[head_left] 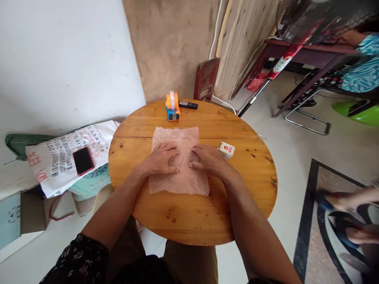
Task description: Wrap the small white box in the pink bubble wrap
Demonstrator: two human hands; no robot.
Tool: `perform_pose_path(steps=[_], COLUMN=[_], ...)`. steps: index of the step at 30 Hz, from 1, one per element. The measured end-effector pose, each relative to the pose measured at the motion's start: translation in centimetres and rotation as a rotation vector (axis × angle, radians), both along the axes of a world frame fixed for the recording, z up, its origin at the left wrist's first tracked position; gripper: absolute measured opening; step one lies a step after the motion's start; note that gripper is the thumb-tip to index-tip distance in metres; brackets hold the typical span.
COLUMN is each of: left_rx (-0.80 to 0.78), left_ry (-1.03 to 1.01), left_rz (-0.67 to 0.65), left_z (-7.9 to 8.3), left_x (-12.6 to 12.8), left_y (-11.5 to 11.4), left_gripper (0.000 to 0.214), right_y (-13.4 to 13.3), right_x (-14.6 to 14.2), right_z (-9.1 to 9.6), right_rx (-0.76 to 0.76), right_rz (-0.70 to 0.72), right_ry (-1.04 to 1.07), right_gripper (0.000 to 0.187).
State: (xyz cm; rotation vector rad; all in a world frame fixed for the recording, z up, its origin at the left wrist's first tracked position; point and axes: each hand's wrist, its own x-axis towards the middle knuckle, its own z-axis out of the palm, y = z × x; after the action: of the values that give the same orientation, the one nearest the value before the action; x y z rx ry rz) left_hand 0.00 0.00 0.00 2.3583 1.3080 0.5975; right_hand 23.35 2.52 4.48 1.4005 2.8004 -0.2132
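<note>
Now seated at a round wooden table, a person in a dark floral sleeve rests both bare hands on a sheet of bubble wrap lying flat on the tabletop. The left hand is open on the wrap's left part, fingers loosely spread; the right hand, open too, covers its right part. Just right of the wrap, beside the right hand, sits a small white box. Well left of the wrap, a phone lies on printed white sacks. Beyond the wrap, I see an orange-and-blue tape dispenser next to a black object. Farther past the wrap stands a dark red chair; far to the wrap's right, another person in a blue patterned garment sits.
</note>
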Motion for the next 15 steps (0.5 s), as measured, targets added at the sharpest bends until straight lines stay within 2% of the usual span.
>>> perform_pose_path(steps=[5, 15], left_rx=[0.021, 0.153], left_ry=[-0.007, 0.108], left_rz=[-0.007, 0.074], left_z=[0.09, 0.65], left_x=[0.22, 0.74], left_y=[-0.02, -0.39], left_gripper=[0.063, 0.054], right_y=[0.24, 0.15], right_x=[0.57, 0.39], right_z=[0.15, 0.22], right_rx=[0.011, 0.020], right_rz=[-0.013, -0.042], right_ry=[-0.026, -0.028], right_gripper=[0.029, 0.021])
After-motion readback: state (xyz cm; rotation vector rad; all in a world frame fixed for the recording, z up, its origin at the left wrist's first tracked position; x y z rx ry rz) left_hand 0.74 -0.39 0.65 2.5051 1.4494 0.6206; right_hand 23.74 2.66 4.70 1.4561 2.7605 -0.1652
